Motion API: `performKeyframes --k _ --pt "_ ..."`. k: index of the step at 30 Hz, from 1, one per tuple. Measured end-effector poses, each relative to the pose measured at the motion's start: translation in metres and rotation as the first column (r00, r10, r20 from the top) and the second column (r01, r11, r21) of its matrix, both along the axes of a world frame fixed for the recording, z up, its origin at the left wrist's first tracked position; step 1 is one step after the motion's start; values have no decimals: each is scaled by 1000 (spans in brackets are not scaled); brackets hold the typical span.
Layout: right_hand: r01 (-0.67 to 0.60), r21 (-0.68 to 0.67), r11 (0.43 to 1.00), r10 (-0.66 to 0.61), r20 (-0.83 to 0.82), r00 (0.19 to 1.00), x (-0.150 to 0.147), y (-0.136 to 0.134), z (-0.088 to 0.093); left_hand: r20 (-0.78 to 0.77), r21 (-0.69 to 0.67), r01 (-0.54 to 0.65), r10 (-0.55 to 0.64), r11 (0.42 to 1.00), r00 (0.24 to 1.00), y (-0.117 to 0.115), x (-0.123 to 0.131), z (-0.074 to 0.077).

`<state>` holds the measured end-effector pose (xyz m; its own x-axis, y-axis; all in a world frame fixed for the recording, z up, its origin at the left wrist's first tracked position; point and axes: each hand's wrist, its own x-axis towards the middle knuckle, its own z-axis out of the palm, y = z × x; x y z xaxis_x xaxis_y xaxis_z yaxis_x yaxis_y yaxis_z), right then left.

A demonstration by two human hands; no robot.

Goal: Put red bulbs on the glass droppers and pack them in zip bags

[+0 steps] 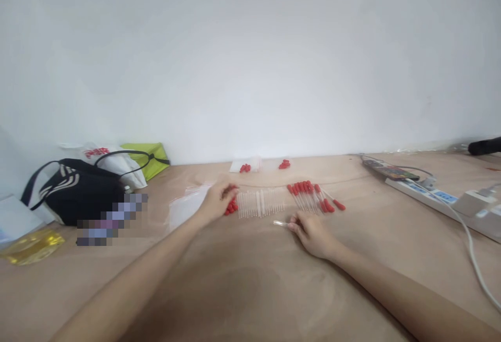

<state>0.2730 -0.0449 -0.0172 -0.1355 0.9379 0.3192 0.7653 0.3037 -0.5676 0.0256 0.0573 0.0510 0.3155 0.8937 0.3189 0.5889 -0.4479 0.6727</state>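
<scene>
Head view: right grip [313, 235] pinches clear tube [281, 223], which sticks out left of it. Left grip [217, 201] curled at red caps [231, 207], just beside its fingertips; holding one or not, cannot tell. Step, I judge: capping. Next move needs cap lined straight with tube end.

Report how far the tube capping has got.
Done, it seems: a batch of red-capped tubes lies beyond the right hand. In hand: the right hand pinches one clear tube; the left hand rests on loose red caps. Left: a row of uncapped clear tubes between the hands.
</scene>
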Motion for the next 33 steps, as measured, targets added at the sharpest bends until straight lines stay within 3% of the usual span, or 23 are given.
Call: performKeyframes --k 2,5,8,10,14,21,27,33 --pt "-6 7 1000 7 -76 997 0 -1 0 128 7 128 -128 992 983 -28 17 -12" --pt "-52 34 998 57 -169 984 0 -5 3 276 -89 211 -180 973 944 -56 36 -38" --pt "-125 33 992 129 -190 973 -5 -9 8 301 -118 240 -196 963 933 -67 45 -60" --pt "-141 16 990 141 -190 972 -9 -11 11 250 -88 246 -217 965 944 -68 46 -66" --pt "-129 0 992 126 -195 973 -16 -13 11 169 -43 245 -235 969 957 -67 44 -63" --pt "-161 -11 987 157 -184 970 -16 -13 10 173 -35 319 -309 947 935 -68 43 -60" --pt "-161 3 987 158 -207 965 -16 -13 9 17 54 333 -334 941 942 -69 43 -55" --pt "-162 28 986 165 -209 964 -15 -14 10 30 16 313 -313 950 949 -68 44 -56"
